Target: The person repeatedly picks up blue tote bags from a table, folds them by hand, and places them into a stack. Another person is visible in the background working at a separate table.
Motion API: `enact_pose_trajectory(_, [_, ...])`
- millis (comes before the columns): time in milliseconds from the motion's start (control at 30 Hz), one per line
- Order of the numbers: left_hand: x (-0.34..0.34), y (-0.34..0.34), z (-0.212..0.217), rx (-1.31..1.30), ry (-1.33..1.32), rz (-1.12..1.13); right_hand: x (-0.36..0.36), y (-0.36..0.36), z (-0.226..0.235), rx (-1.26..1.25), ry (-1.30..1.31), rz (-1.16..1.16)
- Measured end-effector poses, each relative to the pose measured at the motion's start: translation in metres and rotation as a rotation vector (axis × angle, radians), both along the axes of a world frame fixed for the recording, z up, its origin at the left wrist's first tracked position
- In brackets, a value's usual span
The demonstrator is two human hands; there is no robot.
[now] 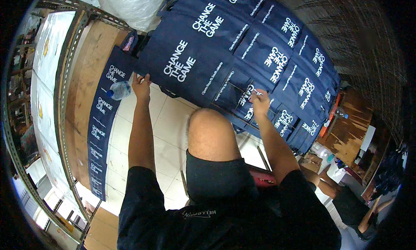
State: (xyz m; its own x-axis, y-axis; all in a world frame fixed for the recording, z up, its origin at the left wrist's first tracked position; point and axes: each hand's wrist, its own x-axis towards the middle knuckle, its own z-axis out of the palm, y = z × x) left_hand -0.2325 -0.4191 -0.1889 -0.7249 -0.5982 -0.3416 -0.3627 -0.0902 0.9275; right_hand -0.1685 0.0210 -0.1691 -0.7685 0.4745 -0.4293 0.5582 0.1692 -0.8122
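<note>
A big navy cloth bag [190, 55] with white lettering lies flat in front of me, overlapping a row of the same bags [286, 63] that runs off to the right. My left hand [141, 87] pinches the near left corner of the front bag. My right hand [260, 101] is closed on the near edge of a bag further right, above a wire frame [236, 100]. My bare knee [212, 133] rises between my two forearms.
A plastic water bottle [118, 90] lies by a strip of stacked navy bags [100, 128] along a wooden shelf with a slotted metal frame [69, 98]. White floor tiles [164, 120] show below. A clear plastic sack [130, 5] sits at the top. Another person [346, 198] crouches at lower right.
</note>
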Motion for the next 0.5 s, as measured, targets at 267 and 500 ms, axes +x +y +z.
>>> enact_pose_trajectory(267, [0.000, -0.003, 0.004, 0.015, -0.043, -0.038, 0.064, 0.092, 0.003, -0.004, 0.032, -0.214])
enact_pose_trajectory(500, [0.036, -0.005, -0.007, -0.135, -0.219, 0.171, 0.122, 0.162, 0.073, 0.087, 0.078, -0.312])
